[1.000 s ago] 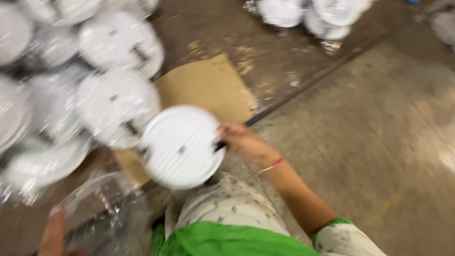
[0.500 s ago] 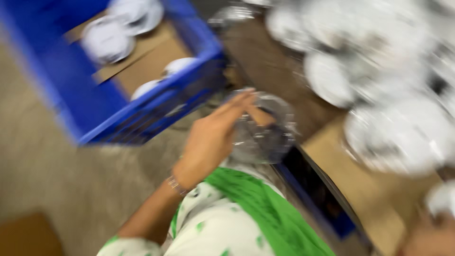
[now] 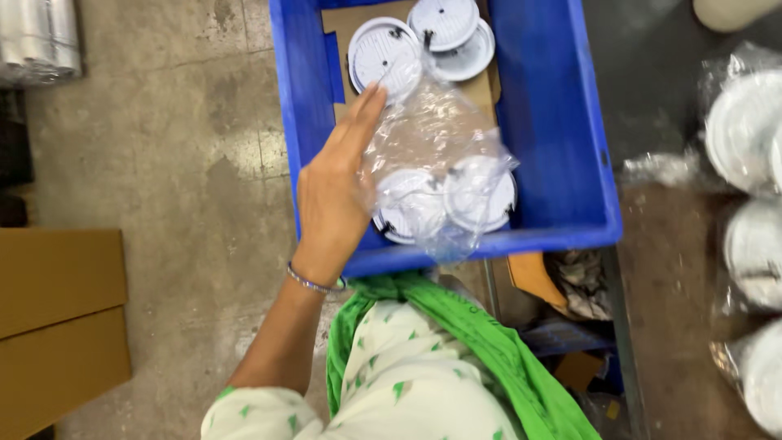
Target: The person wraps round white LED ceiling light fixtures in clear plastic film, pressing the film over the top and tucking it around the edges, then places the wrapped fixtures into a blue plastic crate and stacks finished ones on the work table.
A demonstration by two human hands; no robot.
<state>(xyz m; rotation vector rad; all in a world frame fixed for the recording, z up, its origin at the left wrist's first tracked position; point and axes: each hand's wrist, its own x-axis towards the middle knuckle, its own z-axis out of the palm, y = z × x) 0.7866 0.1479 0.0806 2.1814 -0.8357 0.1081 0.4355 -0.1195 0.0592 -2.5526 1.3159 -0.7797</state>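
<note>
Where hand (image 3: pixel 334 191) grips: bag (image 3: pixel 436 155) upright

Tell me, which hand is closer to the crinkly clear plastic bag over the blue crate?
Left. The left hand touches the clear plastic bag, fingers along its left edge, above the blue plastic crate. The right hand is not in view, so its place cannot be told.

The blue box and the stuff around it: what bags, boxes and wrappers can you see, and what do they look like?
Clear plastic bag: crinkly, see-through, in the left hand, above the blue crate.
Blue crate: rectangular plastic bin, top centre, holding white round discs on brown card.
Cardboard boxes: plain brown, stacked on the floor at left.
Wrapped discs: white rounds in clear film, right edge.
</note>
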